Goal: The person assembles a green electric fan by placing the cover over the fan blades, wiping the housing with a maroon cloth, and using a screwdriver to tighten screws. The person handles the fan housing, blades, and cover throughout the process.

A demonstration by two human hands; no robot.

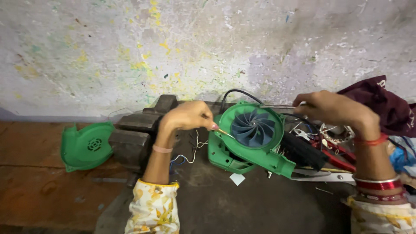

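Floral sleeves frame 2 hands over the green blower housing (247,138) on the dark bench: left hand (187,116) pinching a thin probe (223,132) at the fan rim, right hand (333,108) gripping a metal tool (277,106) (a slip might nick the blades).

Soft, even daylight with no glare. Faint shadows lie under the hands and the green blower housing (251,134). Centre is sharp; near corners and sleeves blur slightly.
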